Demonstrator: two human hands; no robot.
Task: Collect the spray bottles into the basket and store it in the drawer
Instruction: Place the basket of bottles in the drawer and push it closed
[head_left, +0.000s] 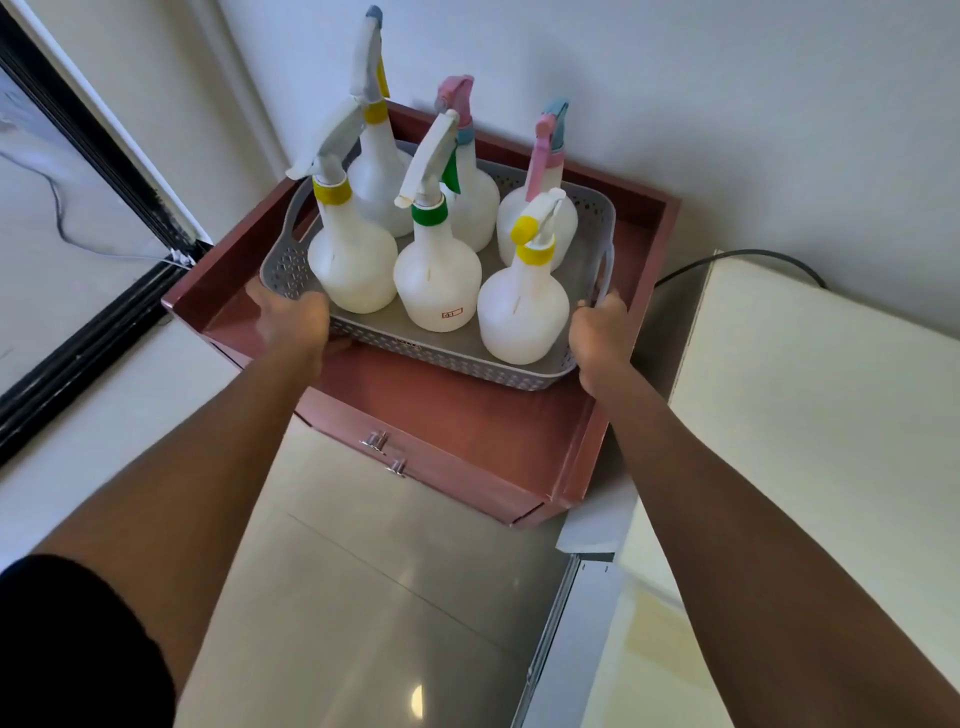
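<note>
Got both hands on the basket (441, 358) here. Got the left hand (291, 317) curled round its near-left corner, fingers tucked under the rim. Same deal with the right hand (597, 338), fisted round the side handle loop. Between the two: six white bottles (436, 280), all upright inside, two rows of three. Yellow collars right by each hand, green collar in the middle. Under and around both hands, the open red drawer (467, 421), with the basket over its far half. Can't tell if resting on the drawer floor or held just off it. Back between the forearms, two metal pulls (376, 441).
</note>
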